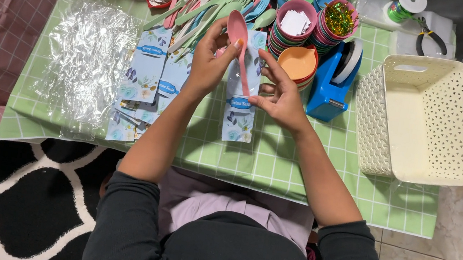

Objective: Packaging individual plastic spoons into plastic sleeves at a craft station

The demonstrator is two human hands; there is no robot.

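Both hands pinched shut, left hand (207, 65) gripping pink spoon (238, 42); right hand (279, 97) holding floral pouch (239, 110)

The spoon (238, 38) is pink; its pouch (240, 110) is pale blue with what looks like a floral print. At three o'clock sit a blue tape dispenser (331, 84) and cream basket (428, 120), on a green-checked tablecloth (276, 161).
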